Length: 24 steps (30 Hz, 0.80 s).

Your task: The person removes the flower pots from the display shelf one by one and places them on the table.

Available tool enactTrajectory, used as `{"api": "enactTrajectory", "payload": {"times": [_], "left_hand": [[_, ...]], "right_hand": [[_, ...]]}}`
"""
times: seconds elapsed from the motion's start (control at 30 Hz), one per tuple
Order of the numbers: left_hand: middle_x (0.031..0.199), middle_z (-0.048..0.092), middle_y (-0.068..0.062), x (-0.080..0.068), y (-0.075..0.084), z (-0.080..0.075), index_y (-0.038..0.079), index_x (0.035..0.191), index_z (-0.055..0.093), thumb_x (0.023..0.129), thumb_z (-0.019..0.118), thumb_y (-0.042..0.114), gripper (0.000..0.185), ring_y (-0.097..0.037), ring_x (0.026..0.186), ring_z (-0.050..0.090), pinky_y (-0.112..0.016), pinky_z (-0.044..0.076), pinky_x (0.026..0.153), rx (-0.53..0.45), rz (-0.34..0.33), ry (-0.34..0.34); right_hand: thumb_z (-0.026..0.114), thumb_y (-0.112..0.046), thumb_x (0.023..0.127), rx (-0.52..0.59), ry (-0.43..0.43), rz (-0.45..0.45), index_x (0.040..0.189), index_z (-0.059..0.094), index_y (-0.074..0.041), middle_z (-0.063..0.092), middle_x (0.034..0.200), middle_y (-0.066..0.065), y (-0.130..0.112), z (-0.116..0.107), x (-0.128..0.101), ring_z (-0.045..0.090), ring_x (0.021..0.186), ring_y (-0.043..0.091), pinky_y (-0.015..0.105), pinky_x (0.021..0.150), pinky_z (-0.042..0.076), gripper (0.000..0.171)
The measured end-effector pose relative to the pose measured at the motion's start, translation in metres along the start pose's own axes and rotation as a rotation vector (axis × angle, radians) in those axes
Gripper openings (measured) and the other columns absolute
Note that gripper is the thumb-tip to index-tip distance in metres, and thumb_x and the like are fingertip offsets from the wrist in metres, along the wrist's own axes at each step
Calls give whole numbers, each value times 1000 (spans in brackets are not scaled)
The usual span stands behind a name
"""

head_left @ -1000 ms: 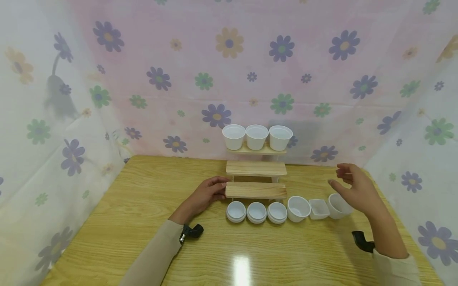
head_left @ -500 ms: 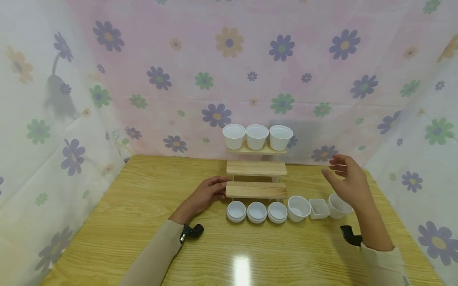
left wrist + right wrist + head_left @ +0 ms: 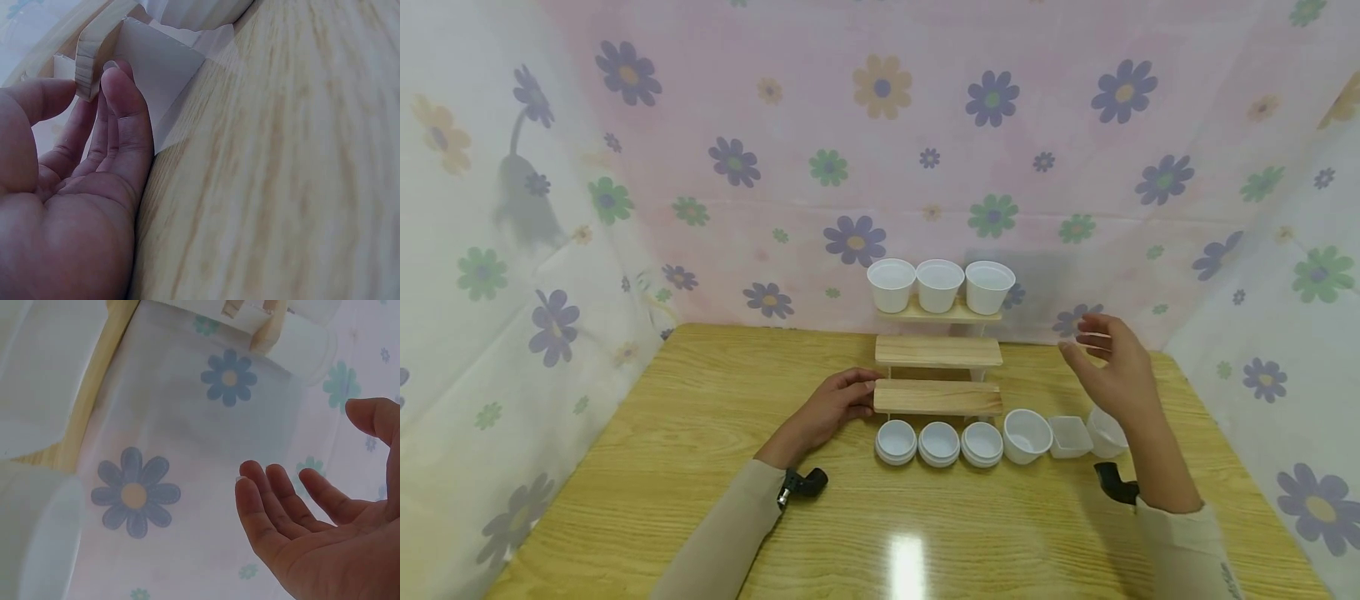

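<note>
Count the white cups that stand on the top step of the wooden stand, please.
3. All stand in one row on the top step: left cup, middle cup, right cup. None seems hidden behind them.

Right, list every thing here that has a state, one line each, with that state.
Three-step wooden stand: upright on the table, lower two steps bare.
Three white plastic cups on the top step: upright, lidded.
Three shallow white round tubs in front of the stand: on the table, in a row.
Open white round cup: tilted, no lid.
Small square translucent container: open.
Left hand: touching the stand's lowest step.
Right hand: raised, holding nothing.
</note>
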<state>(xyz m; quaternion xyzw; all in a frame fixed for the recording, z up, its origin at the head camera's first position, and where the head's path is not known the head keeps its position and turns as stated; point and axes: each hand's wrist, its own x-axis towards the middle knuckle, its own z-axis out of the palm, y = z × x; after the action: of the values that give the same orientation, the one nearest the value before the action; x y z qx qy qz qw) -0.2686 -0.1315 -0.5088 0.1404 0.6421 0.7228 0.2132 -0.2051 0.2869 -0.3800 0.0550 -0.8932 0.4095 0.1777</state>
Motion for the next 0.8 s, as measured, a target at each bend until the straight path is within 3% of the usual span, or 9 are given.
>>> {"api": "enactTrajectory", "payload": {"times": [0.27, 0.8], "left_hand": [[114, 68, -5, 0, 1, -1, -4, 144, 55, 113, 54, 21, 40, -16, 95, 65, -27, 57, 82, -2, -1, 1], [113, 67, -5, 1, -1, -1, -3, 144, 55, 113, 51, 17, 37, -16, 93, 64, -27, 57, 81, -5, -7, 4]], "right_hand": [[73, -21, 103, 49, 27, -34, 154, 45, 5, 55, 146, 25, -8, 12, 7, 58, 129, 45, 57, 108, 48, 64], [74, -24, 102, 132, 5, 6, 158, 40, 2, 51, 151, 25, -19, 27, 19, 53, 138, 44, 60, 115, 43, 70]]}}
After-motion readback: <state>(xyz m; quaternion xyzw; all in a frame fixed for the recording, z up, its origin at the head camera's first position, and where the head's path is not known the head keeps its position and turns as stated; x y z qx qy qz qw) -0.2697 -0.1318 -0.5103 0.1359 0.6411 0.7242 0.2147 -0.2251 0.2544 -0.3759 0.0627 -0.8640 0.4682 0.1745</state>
